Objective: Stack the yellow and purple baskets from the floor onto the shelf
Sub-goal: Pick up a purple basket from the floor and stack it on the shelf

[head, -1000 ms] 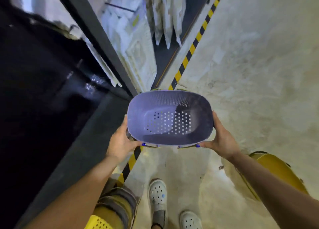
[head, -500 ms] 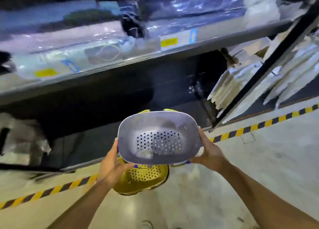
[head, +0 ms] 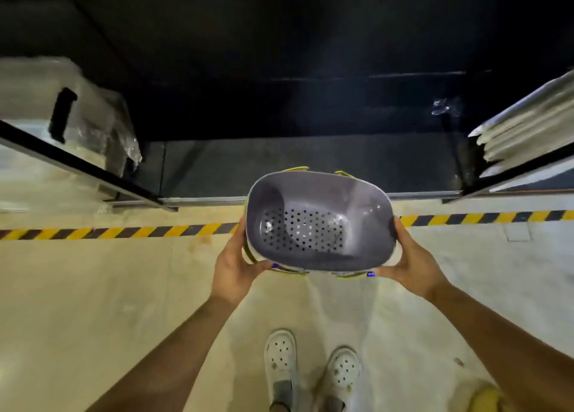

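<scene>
I hold a purple basket (head: pixel 320 222) with a perforated bottom in front of me, level and open side up. Thin yellow edges (head: pixel 296 168) of a basket nested under it show at its rim. My left hand (head: pixel 237 261) grips the left end and my right hand (head: pixel 414 261) grips the right end. The basket hangs over the striped floor line, just in front of the dark bottom shelf (head: pixel 310 166). A yellow basket (head: pixel 484 396) peeks in at the bottom right on the floor.
Black-and-yellow hazard tape (head: pixel 124 232) runs across the floor along the shelf front. A wrapped box (head: pixel 71 113) sits on the left shelf bay, white flat packs (head: pixel 525 125) on the right. Black uprights (head: pixel 77 166) frame the dark bay. My white clogs (head: pixel 281 355) stand below.
The view has swung down and squared up to the dark bottom shelf bay. The purple basket stays in both hands, and the yellow basket seen below it earlier is out of sight.
</scene>
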`<control>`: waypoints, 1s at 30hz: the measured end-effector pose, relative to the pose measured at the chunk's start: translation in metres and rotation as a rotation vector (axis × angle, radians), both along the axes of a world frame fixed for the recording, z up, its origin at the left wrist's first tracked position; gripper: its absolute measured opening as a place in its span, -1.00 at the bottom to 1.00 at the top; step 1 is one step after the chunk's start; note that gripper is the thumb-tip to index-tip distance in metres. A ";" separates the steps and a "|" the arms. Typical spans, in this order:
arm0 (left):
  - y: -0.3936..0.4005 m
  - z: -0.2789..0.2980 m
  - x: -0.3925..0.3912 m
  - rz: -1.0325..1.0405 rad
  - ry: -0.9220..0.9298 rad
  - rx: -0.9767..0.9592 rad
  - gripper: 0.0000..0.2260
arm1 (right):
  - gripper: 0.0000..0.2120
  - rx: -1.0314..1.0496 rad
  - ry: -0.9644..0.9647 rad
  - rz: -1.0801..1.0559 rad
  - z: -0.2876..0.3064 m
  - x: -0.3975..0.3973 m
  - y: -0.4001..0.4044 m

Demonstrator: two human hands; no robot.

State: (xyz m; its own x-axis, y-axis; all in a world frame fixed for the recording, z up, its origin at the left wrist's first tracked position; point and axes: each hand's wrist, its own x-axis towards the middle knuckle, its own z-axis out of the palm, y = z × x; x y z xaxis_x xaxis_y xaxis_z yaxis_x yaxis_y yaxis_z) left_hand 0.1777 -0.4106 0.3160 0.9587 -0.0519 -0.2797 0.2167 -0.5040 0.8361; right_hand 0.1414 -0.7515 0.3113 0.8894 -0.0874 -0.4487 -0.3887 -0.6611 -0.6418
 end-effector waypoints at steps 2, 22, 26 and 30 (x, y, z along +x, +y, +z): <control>-0.007 -0.008 0.004 -0.007 0.002 -0.010 -0.13 | 0.11 -0.026 -0.026 -0.023 -0.009 -0.007 -0.010; -0.024 -0.097 -0.007 -0.001 0.165 0.065 -0.21 | 0.03 0.062 0.091 -0.091 -0.092 -0.002 -0.013; -0.021 -0.102 -0.010 0.005 0.204 0.088 -0.26 | 0.06 0.088 0.066 -0.078 -0.098 -0.003 -0.014; -0.025 -0.084 -0.008 -0.059 0.183 0.151 -0.09 | 0.00 0.016 -0.015 -0.105 -0.087 -0.006 0.000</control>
State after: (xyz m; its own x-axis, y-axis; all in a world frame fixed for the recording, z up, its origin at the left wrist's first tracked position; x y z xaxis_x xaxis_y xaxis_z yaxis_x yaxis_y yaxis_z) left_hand 0.1693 -0.4352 0.2322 0.8878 -0.0508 -0.4574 0.3240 -0.6370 0.6995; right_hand 0.1354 -0.7514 0.2246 0.8823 -0.1735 -0.4375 -0.4457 -0.6068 -0.6582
